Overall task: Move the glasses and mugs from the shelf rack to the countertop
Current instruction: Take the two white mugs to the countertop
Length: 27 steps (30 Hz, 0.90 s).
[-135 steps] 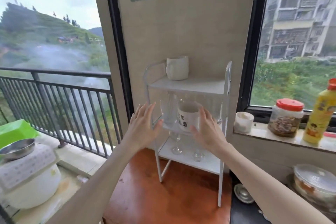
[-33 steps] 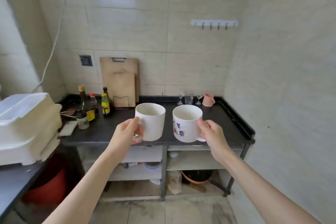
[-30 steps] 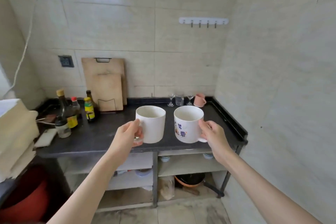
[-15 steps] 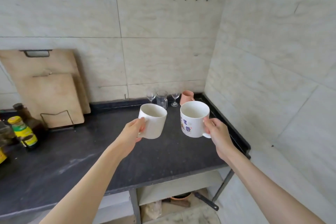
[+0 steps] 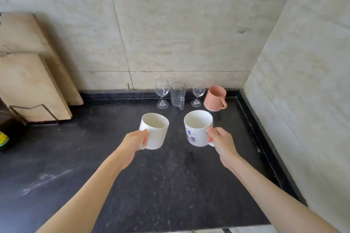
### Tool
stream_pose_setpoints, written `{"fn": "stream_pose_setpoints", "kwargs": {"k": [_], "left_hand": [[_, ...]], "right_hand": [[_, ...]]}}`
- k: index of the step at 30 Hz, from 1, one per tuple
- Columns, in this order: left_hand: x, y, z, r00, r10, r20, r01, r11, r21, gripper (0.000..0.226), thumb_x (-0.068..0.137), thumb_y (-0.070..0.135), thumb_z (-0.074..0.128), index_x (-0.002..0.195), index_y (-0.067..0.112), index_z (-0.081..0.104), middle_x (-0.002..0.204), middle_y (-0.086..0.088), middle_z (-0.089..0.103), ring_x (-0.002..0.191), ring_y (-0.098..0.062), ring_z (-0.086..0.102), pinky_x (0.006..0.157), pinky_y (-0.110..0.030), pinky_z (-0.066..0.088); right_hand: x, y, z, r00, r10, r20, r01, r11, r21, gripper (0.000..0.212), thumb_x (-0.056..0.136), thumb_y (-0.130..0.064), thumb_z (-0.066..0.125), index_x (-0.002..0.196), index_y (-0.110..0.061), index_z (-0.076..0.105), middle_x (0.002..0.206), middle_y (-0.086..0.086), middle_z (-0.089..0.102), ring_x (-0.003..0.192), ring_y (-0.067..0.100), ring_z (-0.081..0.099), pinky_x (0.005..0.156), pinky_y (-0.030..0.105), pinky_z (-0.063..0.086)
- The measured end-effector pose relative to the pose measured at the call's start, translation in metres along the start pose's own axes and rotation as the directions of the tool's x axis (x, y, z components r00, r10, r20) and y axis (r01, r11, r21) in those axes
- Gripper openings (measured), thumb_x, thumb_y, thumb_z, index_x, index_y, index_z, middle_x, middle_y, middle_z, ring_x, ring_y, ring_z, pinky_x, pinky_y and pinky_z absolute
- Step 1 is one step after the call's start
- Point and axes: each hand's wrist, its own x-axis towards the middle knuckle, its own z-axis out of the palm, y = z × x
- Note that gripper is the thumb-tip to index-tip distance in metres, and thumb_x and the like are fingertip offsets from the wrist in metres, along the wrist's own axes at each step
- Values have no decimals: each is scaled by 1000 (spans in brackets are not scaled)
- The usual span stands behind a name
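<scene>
My left hand (image 5: 133,141) grips the handle of a plain white mug (image 5: 155,130), held upright above the black countertop (image 5: 161,185). My right hand (image 5: 219,141) holds a white printed mug (image 5: 197,128) by its handle, also upright and off the surface. Against the back wall stand a wine glass (image 5: 162,92), a clear glass mug (image 5: 178,94), a smaller wine glass (image 5: 198,93) and a pink mug (image 5: 215,98). The shelf rack is out of view.
Wooden cutting boards (image 5: 30,73) lean on the wall at the left in a wire stand. A dark bottle (image 5: 7,134) sits at the far left edge. A tiled side wall (image 5: 303,91) bounds the counter on the right.
I have come closer to the counter and look down on it more steeply. Both mugs have moved forward over the countertop, still held in my hands.
</scene>
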Motion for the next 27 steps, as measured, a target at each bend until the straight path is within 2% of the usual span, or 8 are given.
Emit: {"fn": "stream_pose_setpoints", "kwargs": {"k": [2, 5, 9, 12, 16, 19, 23, 27], "left_hand": [[18, -2, 4, 1000, -9, -21, 9, 1000, -2, 37, 87, 13, 46, 51, 15, 40, 73, -4, 51, 75, -21, 49, 93, -35, 40], [46, -7, 10, 999, 0, 41, 0, 1000, -16, 37, 90, 15, 46, 54, 16, 38, 70, -1, 47, 76, -21, 43, 94, -37, 38], [84, -14, 16, 993, 32, 109, -26, 998, -55, 46, 92, 20, 48, 47, 23, 44, 66, 5, 46, 78, -20, 43, 92, -36, 38], [106, -16, 19, 989, 64, 131, -54, 996, -78, 42, 91, 27, 51, 50, 24, 46, 66, 9, 48, 82, -19, 46, 93, -37, 40], [122, -15, 19, 990, 88, 111, -76, 991, -108, 33, 82, 42, 54, 56, 24, 49, 74, 5, 49, 83, -17, 47, 93, -35, 39], [130, -13, 19, 988, 84, 131, -70, 991, -113, 32, 80, 46, 53, 54, 27, 53, 80, 3, 51, 88, -17, 48, 101, -41, 37], [138, -13, 22, 986, 77, 146, -57, 989, -135, 31, 79, 47, 52, 63, 21, 54, 94, -4, 53, 103, -22, 50, 109, -48, 33], [149, -19, 25, 984, 77, 160, -49, 984, -169, 32, 93, 36, 50, 73, 10, 55, 105, -12, 55, 116, -33, 50, 110, -50, 31]], "right_hand": [[24, 3, 8, 1000, 15, 27, -15, 1000, -8, 33, 92, -26, 48, 65, -7, 45, 79, 6, 55, 78, 15, 50, 65, 29, 38], [57, 8, 24, 996, 59, 72, -59, 998, -2, 29, 92, -25, 49, 70, -6, 48, 84, 5, 57, 78, 11, 50, 66, 26, 39], [92, 18, 48, 986, 123, 114, -128, 991, 39, 24, 93, -28, 50, 77, -10, 53, 87, 0, 59, 84, 13, 53, 70, 23, 40], [109, 26, 63, 979, 155, 130, -167, 983, 79, 25, 93, -27, 50, 72, -13, 51, 90, 2, 58, 84, 11, 52, 70, 23, 40], [122, 34, 74, 981, 150, 122, -167, 976, 141, 31, 92, -25, 51, 65, -9, 48, 82, 1, 54, 83, 13, 50, 72, 27, 40], [127, 43, 79, 976, 166, 140, -190, 964, 187, 34, 93, -25, 51, 63, -10, 49, 81, 0, 55, 87, 12, 52, 79, 29, 40], [132, 54, 86, 966, 208, 151, -235, 954, 187, 31, 93, -24, 49, 65, -11, 51, 89, 3, 59, 99, 16, 55, 86, 26, 36], [136, 59, 89, 961, 223, 164, -252, 951, 182, 29, 93, -26, 49, 67, -14, 53, 93, 5, 58, 104, 19, 54, 90, 27, 35]]}}
